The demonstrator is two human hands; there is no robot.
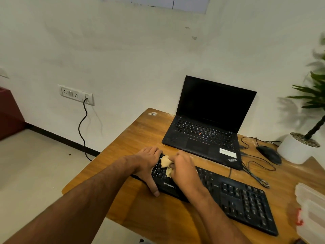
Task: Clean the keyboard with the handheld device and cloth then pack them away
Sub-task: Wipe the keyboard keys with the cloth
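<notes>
two hands on keyboard (228, 196) at worktop's (140, 138) left end: left hand (147, 162) flat, steadying; right hand (182, 168) clutches cloth (166, 162). risk: hard rubbing could pop keycaps or slide kbd off edge.

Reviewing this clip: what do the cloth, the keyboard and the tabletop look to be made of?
Cloth: soft beige fabric, bunched and crumpled under the right hand; weave too small to tell.
Keyboard: black plastic, matte, with moulded keys and a printed logo.
Tabletop: wood or wood-look laminate, going by the brown grain streaks with a slight sheen; which one is unclear.
</notes>
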